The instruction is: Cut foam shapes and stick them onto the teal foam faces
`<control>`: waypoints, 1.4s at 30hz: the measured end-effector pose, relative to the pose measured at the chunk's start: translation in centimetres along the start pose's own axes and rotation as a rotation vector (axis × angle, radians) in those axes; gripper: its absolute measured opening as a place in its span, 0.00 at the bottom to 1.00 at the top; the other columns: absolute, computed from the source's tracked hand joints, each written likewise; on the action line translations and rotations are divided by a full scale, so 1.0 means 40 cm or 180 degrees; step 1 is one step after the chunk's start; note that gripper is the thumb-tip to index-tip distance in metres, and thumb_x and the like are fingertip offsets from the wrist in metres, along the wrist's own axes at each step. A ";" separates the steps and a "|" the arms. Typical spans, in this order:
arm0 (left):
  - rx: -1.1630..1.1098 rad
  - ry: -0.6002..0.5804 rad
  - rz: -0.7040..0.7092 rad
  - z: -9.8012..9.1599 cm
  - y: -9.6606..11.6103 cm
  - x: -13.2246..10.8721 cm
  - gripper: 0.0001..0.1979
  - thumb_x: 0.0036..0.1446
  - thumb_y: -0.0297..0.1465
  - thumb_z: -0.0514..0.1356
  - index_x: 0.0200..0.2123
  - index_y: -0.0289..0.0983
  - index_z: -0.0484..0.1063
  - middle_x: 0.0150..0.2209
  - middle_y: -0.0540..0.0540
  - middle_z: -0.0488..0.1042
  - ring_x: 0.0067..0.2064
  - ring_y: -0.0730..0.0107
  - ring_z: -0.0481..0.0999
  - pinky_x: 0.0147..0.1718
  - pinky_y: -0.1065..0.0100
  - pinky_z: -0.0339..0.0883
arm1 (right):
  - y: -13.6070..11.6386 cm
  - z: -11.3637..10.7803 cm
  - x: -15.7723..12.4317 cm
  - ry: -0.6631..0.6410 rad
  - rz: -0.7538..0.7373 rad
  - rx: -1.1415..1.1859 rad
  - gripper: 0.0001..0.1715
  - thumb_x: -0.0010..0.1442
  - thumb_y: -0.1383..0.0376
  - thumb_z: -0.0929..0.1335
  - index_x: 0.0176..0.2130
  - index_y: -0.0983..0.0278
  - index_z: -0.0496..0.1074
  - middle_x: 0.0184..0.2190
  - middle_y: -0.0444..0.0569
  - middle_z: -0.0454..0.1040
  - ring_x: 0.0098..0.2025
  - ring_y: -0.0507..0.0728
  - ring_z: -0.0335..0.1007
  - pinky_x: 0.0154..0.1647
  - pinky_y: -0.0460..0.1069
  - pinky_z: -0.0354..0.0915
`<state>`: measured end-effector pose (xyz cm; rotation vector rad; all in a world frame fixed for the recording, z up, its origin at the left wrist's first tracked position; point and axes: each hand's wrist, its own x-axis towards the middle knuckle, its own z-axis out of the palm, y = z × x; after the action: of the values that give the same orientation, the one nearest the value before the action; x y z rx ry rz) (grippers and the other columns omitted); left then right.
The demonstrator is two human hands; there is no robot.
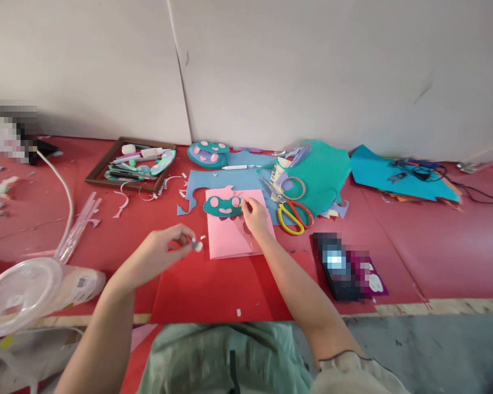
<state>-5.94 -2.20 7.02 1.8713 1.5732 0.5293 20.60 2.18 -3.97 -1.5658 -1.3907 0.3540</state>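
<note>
My left hand [158, 253] is raised over the red table. Its thumb and fingers pinch a small whitish-grey piece [196, 245], too small to name. A teal felt-like cutout [219, 210] with pink rounds and a pink mouth lies at the top of a folded pink sheet [234, 241]. My right hand [256, 218] rests over that sheet, fingertips closed at the cutout's right end beside a pink round. Blue sheet material [240, 178] with cut edges spreads behind. Scissors [296, 216] with red and yellow handles lie right of my right hand.
A wooden tray [91, 174] holds pens and cutouts. Behind are another cutout [205, 156], a white pen-like tool [240, 167], a tape roll [292, 188] and teal sheets [328, 169]. A phone [332, 279] lies right; a clear lidded cup [72, 287] lies on its side, left.
</note>
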 end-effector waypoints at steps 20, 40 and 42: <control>0.0914 0.0543 -0.0023 0.075 0.065 0.245 0.12 0.58 0.32 0.53 0.38 0.37 0.75 0.41 0.39 0.79 0.43 0.57 0.77 0.42 0.63 0.68 | 0.014 -0.002 -0.004 -0.0135 0.0291 -0.0033 0.16 0.62 0.56 0.59 0.26 0.60 0.62 0.23 0.45 0.69 0.28 0.56 0.66 0.33 0.49 0.60; -0.2375 0.0499 0.0171 0.249 -0.034 0.335 0.15 0.44 0.42 0.66 0.29 0.38 0.71 0.26 0.52 0.71 0.29 0.74 0.68 0.29 0.72 0.62 | -0.023 -0.031 0.000 0.0220 0.0759 0.0670 0.26 0.64 0.47 0.56 0.31 0.61 0.69 0.29 0.49 0.73 0.36 0.58 0.68 0.40 0.51 0.63; -0.2389 0.0554 0.0196 0.245 -0.030 0.332 0.15 0.43 0.42 0.66 0.28 0.38 0.71 0.26 0.52 0.71 0.29 0.74 0.68 0.29 0.72 0.62 | -0.034 -0.038 0.001 0.0161 0.0756 0.0863 0.26 0.62 0.46 0.58 0.30 0.61 0.69 0.27 0.48 0.72 0.34 0.57 0.67 0.39 0.51 0.63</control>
<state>2.42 8.83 -2.10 1.3175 1.1753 1.1498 20.91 1.34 -2.14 -1.5035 -1.0700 0.6157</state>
